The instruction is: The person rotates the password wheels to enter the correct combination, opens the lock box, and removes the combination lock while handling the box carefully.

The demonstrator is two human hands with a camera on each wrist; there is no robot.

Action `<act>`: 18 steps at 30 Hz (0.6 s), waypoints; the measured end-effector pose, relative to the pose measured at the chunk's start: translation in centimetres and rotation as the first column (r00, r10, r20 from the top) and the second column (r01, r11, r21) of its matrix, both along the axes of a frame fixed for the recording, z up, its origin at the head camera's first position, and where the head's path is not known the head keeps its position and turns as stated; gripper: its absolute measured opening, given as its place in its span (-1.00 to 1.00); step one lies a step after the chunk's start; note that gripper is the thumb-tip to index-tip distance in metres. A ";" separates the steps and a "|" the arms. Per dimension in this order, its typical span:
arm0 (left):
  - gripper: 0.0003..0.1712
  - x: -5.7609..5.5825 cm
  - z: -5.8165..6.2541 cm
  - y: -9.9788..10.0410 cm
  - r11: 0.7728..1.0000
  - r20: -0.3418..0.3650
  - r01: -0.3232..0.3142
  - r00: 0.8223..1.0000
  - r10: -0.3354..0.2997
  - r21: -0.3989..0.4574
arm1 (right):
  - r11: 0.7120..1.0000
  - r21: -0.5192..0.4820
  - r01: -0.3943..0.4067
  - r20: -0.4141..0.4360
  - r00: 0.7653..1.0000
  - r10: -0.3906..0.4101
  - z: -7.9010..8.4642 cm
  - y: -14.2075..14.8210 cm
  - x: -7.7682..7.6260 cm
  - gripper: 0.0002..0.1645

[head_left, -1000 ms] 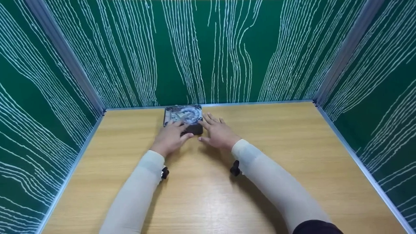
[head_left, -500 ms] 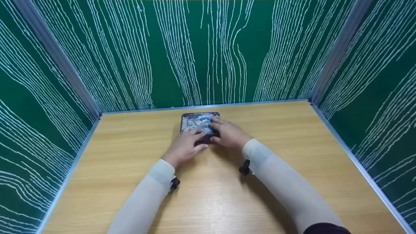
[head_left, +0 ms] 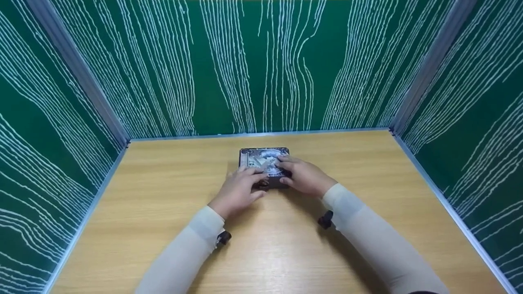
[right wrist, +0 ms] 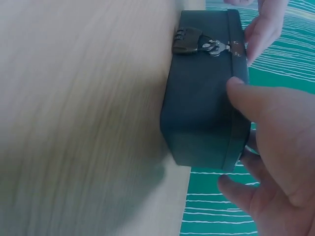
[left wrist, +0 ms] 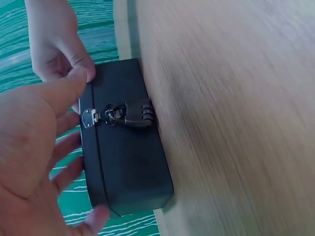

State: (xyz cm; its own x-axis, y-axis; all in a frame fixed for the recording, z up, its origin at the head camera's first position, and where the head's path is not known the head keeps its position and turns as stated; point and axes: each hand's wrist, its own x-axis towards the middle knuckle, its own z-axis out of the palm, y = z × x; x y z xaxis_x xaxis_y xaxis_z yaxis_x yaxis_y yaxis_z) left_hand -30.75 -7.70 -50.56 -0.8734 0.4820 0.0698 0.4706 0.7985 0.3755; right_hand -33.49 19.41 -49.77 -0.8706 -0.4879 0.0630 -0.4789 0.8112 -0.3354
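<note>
head view: left hand [head_left: 238,188] and right hand [head_left: 307,176], fingers loosely extended, both touch the box [head_left: 261,157], neither visibly gripping; it lies mid-frame between them, long axis left to right, padlock [left wrist: 139,112] facing the frame's bottom, on the table [head_left: 265,253].

Shown are two hands [head_left: 241,188] [head_left: 307,178], two sleeves [head_left: 179,249] [head_left: 380,232], one box [left wrist: 130,160], one padlock [left wrist: 133,120] with three dials [left wrist: 147,111], one clasp [left wrist: 90,118], two posts [head_left: 79,69], three walls [head_left: 286,81] and one tabletop [head_left: 265,257].

Closed dark box [left wrist: 125,155], picture-topped, combination padlock [left wrist: 138,113] at front, upright on the tabletop [head_left: 269,253]
</note>
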 end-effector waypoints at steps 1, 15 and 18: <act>-0.31 -0.1 0.0 -0.1 1.000 -0.014 -0.022 1.000 0.022 0.000 | 1.000 0.004 -0.006 -0.006 1.000 0.006 0.0 0.0 0.1 -0.23; -0.53 -1.3 0.2 -1.4 0.994 -0.097 -0.107 0.989 0.110 0.031 | 0.996 0.090 -0.025 -0.009 1.000 0.026 1.2 -0.4 0.6 -0.29; -0.56 -1.5 0.4 -1.3 0.996 -0.102 -0.088 0.991 0.091 0.030 | 0.995 0.102 -0.005 0.001 1.000 0.005 1.6 -0.6 0.6 -0.30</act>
